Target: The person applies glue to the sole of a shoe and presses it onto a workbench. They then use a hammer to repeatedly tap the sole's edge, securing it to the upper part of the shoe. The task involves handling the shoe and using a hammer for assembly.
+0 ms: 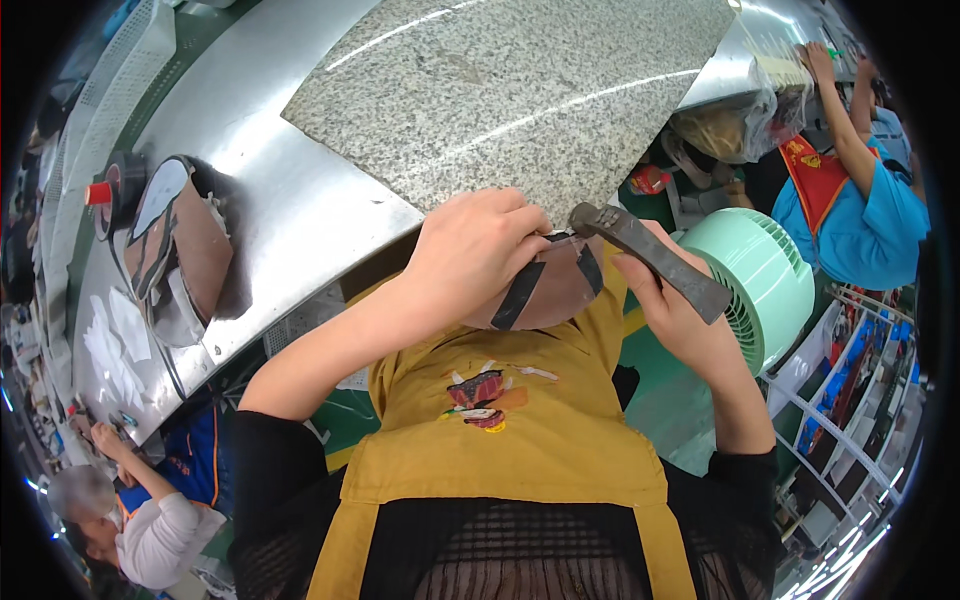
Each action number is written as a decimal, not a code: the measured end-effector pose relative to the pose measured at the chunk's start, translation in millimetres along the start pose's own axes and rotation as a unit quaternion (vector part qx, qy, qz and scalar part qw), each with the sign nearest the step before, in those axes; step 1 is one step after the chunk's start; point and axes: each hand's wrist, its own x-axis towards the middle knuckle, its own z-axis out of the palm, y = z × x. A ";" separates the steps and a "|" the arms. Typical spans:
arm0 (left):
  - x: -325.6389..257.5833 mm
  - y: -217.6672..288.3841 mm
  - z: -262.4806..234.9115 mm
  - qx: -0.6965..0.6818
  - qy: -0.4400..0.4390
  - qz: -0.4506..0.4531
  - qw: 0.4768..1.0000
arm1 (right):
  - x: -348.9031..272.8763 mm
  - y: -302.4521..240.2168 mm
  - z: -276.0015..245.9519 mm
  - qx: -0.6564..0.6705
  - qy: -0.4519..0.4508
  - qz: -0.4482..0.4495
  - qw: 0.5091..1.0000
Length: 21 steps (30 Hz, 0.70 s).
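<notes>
1. The left hand [480,250] has its fingers closed around a brown leather piece with a black strip [545,285], held above the yellow apron [520,430].
2. The right hand [680,310] has its fingers wrapped around a dark metal hammer [650,258], its head touching the piece.
3. Beyond lie the granite slab [520,90] and steel worktop [290,200].
4. A green fan [770,280] stands to the right.

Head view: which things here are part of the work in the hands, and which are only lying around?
In use:
- brown leather piece, held by left hand
- dark hammer, held by right hand
- granite slab

Lying about:
- stack of leather pieces on metal table
- green fan
</notes>
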 end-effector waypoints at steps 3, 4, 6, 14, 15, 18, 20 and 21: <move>0.1 -2.7 2.3 0.008 0.014 0.049 0.999 | 0.0 -0.5 -3.7 0.033 -0.022 -0.001 0.999; 0.7 -3.9 3.2 0.014 0.023 0.070 0.997 | 0.6 -0.9 -7.0 0.043 -0.035 0.000 0.998; 0.6 -10.9 3.8 0.070 0.027 0.164 0.984 | 2.1 -1.9 -11.2 0.061 -0.047 0.003 0.997; 2.8 -19.7 1.9 0.135 0.028 0.317 0.938 | 6.5 -10.7 -17.1 -0.010 -0.069 0.006 0.998; 2.2 -20.3 2.4 0.132 0.026 0.317 0.939 | 8.6 -17.0 -19.4 -0.015 -0.089 0.023 0.996; 2.7 -22.3 2.7 0.129 0.027 0.323 0.937 | 8.6 -8.5 -18.7 -0.064 -0.029 -0.088 0.994; 1.2 -23.6 4.2 0.126 0.029 0.321 0.938 | 9.3 -16.7 -17.2 -0.025 -0.030 -0.073 0.997; 0.3 -23.5 5.9 0.123 0.031 0.317 0.940 | 9.8 -20.8 -16.7 0.009 -0.040 -0.045 0.998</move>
